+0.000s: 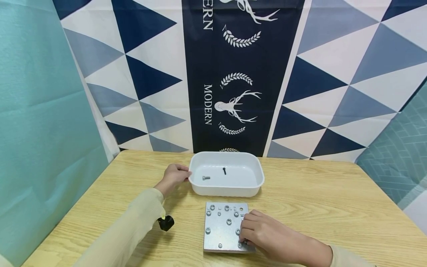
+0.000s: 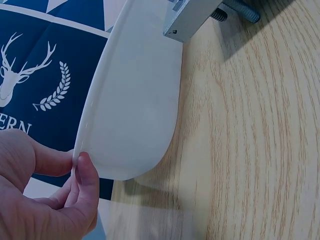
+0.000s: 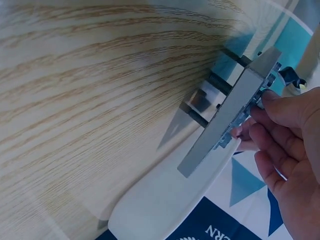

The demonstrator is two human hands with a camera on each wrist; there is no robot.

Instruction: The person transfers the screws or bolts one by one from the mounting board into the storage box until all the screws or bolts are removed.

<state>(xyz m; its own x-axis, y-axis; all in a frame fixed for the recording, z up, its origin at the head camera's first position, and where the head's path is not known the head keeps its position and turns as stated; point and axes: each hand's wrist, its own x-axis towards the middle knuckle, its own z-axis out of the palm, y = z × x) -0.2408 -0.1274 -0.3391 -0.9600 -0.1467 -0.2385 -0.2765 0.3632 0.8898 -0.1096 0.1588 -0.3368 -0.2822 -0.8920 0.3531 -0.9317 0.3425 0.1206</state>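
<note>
My left hand (image 1: 174, 175) pinches the left rim of a white plastic tub (image 1: 227, 191); the thumb and fingers meet at the lip in the left wrist view. Two loose screws lie in the tub, a silver screw (image 1: 206, 178) and a black screw (image 1: 224, 171). Nearer to me is a square metal plate (image 1: 220, 222) set with several socket-head screws. Long threaded shanks (image 3: 220, 83) stick out of its underside. At the plate's right front part, my right hand (image 1: 265, 235) has curled fingers, thumb and forefinger pinching a small screw that they mostly cover.
Both things stand on a light wooden table (image 1: 317, 200). A black camera piece (image 1: 165, 223) hangs at my left wrist. Behind the table hangs a patterned cloth (image 1: 160, 92), with a teal sheet (image 1: 43, 129) along the left side.
</note>
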